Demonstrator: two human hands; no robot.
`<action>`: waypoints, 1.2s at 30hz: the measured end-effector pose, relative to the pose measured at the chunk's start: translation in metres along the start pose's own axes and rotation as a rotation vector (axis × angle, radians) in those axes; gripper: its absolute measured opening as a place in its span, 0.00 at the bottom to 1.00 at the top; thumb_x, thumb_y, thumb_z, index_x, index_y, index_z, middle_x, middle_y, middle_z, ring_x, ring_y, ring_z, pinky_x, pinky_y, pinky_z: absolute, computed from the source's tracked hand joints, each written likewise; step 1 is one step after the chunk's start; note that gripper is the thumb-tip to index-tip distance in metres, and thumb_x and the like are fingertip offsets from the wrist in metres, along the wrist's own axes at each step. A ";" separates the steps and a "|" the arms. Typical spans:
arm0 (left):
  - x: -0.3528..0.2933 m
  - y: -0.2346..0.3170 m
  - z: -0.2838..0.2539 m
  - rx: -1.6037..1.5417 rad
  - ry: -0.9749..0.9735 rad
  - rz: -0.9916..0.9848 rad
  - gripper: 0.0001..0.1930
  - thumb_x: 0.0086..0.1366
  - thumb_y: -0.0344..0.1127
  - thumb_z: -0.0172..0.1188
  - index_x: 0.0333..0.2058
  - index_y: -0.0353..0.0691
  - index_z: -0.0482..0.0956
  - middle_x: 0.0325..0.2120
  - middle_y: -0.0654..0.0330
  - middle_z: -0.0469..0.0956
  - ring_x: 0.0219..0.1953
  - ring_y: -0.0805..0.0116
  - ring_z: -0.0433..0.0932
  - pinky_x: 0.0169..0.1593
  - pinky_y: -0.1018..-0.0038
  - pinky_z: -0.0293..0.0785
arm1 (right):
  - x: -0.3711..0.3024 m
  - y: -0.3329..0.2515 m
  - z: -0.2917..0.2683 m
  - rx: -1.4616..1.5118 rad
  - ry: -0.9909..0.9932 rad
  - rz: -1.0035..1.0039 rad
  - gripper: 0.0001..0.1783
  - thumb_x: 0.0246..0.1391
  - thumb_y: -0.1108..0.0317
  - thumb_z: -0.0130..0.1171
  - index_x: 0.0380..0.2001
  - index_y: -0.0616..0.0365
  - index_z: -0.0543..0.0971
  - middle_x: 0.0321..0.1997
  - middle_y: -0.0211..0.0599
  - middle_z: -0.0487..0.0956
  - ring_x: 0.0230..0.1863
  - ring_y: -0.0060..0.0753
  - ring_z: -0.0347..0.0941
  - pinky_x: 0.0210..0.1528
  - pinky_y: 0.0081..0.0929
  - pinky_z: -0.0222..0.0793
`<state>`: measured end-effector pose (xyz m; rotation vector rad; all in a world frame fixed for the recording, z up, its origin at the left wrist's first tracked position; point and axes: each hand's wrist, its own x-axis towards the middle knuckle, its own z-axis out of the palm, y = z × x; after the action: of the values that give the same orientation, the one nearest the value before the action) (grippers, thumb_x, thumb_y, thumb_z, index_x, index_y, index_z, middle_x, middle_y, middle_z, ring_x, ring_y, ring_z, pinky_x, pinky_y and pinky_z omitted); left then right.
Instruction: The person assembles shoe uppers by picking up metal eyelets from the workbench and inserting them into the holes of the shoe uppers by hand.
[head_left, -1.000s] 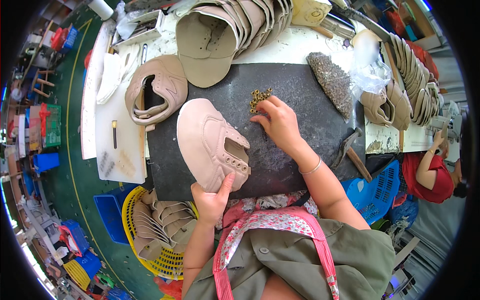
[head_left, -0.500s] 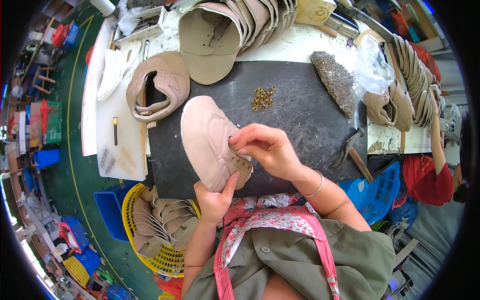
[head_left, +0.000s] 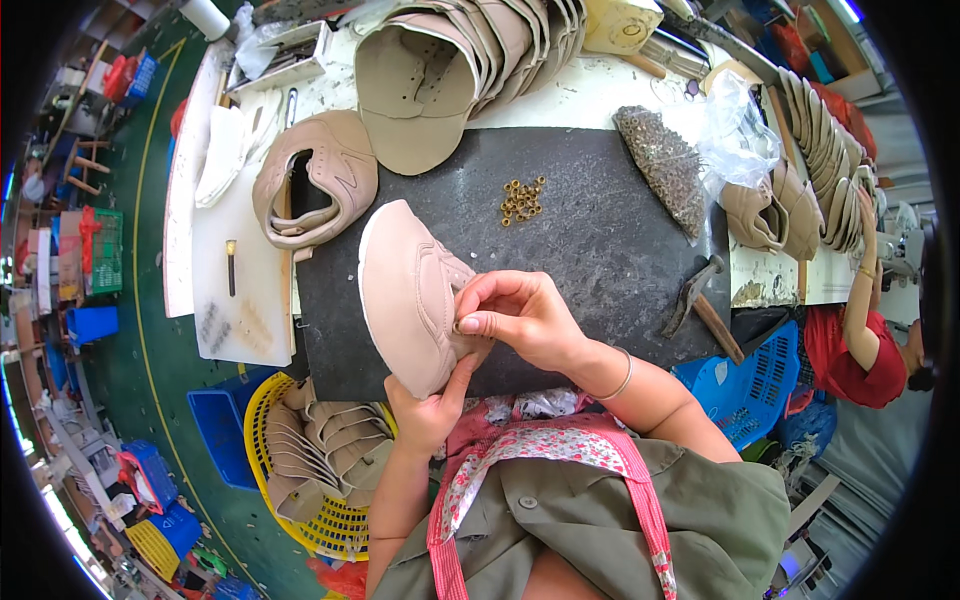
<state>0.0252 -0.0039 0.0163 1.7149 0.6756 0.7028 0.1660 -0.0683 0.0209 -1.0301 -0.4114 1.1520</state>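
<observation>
My left hand (head_left: pixel 425 410) grips the lower end of a beige shoe upper (head_left: pixel 400 290), thumb on its near side. The upper is tilted over the black mat (head_left: pixel 590 240), a white edge along its left. At its lace-hole edge, my right hand (head_left: pixel 520 318) pinches thumb and finger together. A small dark bit shows at the thumb tip, too small to name surely. Beyond my hands lies a loose heap of brass eyelets (head_left: pixel 521 200) on the mat. Another beige shoe upper (head_left: pixel 335 165) rests at the mat's left corner.
A stack of beige uppers (head_left: pixel 420 130) stands at the back. A bag of small metal pieces (head_left: pixel 660 170) and a hammer (head_left: pixel 708 310) lie right. A yellow basket (head_left: pixel 262 440) of uppers sits below left. At far right, a co-worker's arm (head_left: pixel 860 300) reaches toward more uppers.
The shoe upper has turned, so its row of lace holes shows less. My right hand's pinch has moved slightly lower along that edge. My left hand keeps its hold.
</observation>
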 end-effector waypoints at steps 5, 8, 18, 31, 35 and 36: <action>-0.002 -0.001 0.002 -0.171 0.052 -0.083 0.11 0.52 0.27 0.63 0.35 0.31 0.77 0.28 0.55 0.80 0.31 0.68 0.79 0.36 0.76 0.73 | 0.004 0.001 -0.005 -0.516 -0.165 -0.415 0.02 0.48 0.78 0.58 0.28 0.65 0.75 0.33 0.29 0.76 0.36 0.16 0.70 0.37 0.17 0.70; -0.003 -0.002 0.001 -0.109 0.004 -0.057 0.10 0.52 0.26 0.62 0.34 0.30 0.77 0.28 0.57 0.80 0.31 0.70 0.79 0.36 0.77 0.73 | 0.001 0.007 0.000 -0.071 -0.024 -0.116 0.02 0.48 0.79 0.58 0.27 0.65 0.75 0.32 0.29 0.76 0.35 0.17 0.70 0.38 0.18 0.70; 0.004 -0.010 -0.065 -1.471 -0.089 -0.347 0.50 0.57 0.72 0.29 0.56 0.23 0.52 0.55 0.42 0.59 0.57 0.50 0.61 0.60 0.59 0.54 | 0.002 -0.005 0.003 -0.443 -0.373 -0.325 0.13 0.38 0.83 0.58 0.15 0.57 0.65 0.22 0.33 0.72 0.27 0.26 0.70 0.32 0.22 0.65; -0.001 -0.018 -0.050 -0.672 0.158 -0.436 0.29 0.44 0.19 0.54 0.50 0.27 0.64 0.43 0.51 0.72 0.45 0.62 0.73 0.53 0.70 0.64 | 0.045 0.013 -0.070 -1.515 0.400 -0.503 0.10 0.38 0.67 0.62 0.24 0.57 0.73 0.26 0.35 0.71 0.31 0.38 0.70 0.32 0.32 0.67; -0.005 -0.009 -0.041 -0.623 0.267 -0.264 0.31 0.45 0.22 0.51 0.53 0.27 0.59 0.44 0.47 0.70 0.44 0.57 0.73 0.52 0.66 0.66 | 0.047 0.018 -0.068 -1.682 0.297 -0.378 0.07 0.40 0.72 0.59 0.24 0.58 0.71 0.27 0.37 0.71 0.32 0.39 0.70 0.33 0.32 0.68; -0.009 -0.007 -0.047 -0.618 0.273 -0.267 0.31 0.45 0.22 0.51 0.53 0.27 0.59 0.44 0.47 0.70 0.44 0.57 0.73 0.52 0.66 0.66 | 0.047 0.017 -0.066 -1.742 0.284 -0.327 0.06 0.41 0.74 0.57 0.25 0.59 0.71 0.28 0.38 0.71 0.32 0.40 0.70 0.33 0.32 0.68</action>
<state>-0.0165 0.0212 0.0187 0.9536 0.7593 0.8548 0.2235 -0.0560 -0.0373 -2.4138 -1.3748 0.0724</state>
